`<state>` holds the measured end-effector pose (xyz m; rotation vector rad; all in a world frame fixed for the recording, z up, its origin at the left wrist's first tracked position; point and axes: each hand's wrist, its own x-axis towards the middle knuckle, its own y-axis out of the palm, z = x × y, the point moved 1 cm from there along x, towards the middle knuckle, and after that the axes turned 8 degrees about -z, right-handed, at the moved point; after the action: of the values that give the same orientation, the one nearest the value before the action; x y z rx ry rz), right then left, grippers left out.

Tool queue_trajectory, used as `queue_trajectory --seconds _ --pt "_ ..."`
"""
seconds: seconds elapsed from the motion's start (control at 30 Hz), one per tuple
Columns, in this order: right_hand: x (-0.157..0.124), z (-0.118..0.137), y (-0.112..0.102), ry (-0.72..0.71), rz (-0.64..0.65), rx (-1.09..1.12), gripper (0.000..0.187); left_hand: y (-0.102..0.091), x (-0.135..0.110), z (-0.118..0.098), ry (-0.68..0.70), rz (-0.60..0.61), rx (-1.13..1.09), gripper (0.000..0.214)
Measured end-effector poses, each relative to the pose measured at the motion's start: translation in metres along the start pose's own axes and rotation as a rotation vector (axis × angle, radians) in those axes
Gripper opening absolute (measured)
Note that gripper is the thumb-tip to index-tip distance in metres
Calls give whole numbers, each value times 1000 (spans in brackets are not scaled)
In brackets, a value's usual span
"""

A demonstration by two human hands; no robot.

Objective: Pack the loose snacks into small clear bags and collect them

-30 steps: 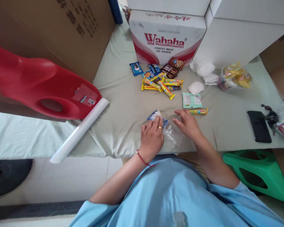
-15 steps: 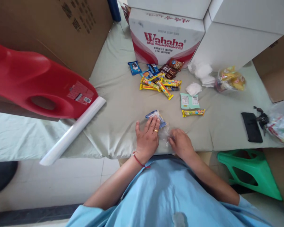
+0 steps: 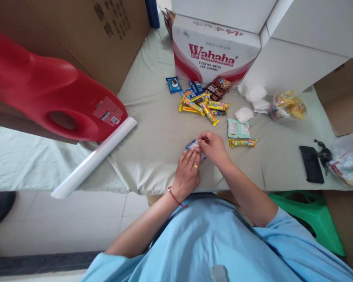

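**Two hands on a clear bag, mid-frame**

The right hand (image 3: pixel 212 147) pinches the far end of a small clear bag (image 3: pixel 195 145) with thumb and fingertips pressed together. The bag lies on the cloth-covered worktop (image 3: pixel 153 141) at the centre of the frame, with a blue packet (image 3: pixel 190 145) inside it. The left hand (image 3: pixel 188 172), with a ring on one finger and a red cord at the wrist, lies flat just below, fingers together and tips on the bag's near end. The right forearm crosses in from the lower right.

Just right of the hands lie a yellow snack bar (image 3: pixel 242 143) and a pale green packet (image 3: pixel 238 128) with a printed label too small to read. Above them is a loose pile of snack bars (image 3: pixel 204 106). Behind the pile stands a white-and-red carton (image 3: pixel 214 58) reading "Wahaha, purified water for drinking". Another clear bag (image 3: pixel 286 105), at the upper right, holds yellow snacks. A brown cardboard box (image 3: pixel 106 27) with dark printed characters fills the upper left.
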<state>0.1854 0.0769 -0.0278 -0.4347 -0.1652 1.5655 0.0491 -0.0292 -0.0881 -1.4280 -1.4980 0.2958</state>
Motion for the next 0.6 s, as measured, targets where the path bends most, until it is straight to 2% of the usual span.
queue_trajectory --seconds 0.07,0.13,0.3,0.37,0.47,0.6 --pt "1 0 9 -133 -19 -201 13 -4 -3 4 -10 -49 -99 79" --pt "-8 2 14 -277 -29 -390 20 -10 -7 7 -82 -96 -200 75" --pt "-43 12 24 -464 76 -801 26 -28 -8 11 -470 -272 -349 44" --pt "-51 15 27 -506 118 -924 24 -34 -6 12 -576 -330 -379 37" --pt "-53 13 28 -544 144 -1001 21 -41 -1 14 -619 -394 -382 34" --pt "-44 7 24 -561 92 -1027 32 -45 1 16 -614 -366 -355 28"
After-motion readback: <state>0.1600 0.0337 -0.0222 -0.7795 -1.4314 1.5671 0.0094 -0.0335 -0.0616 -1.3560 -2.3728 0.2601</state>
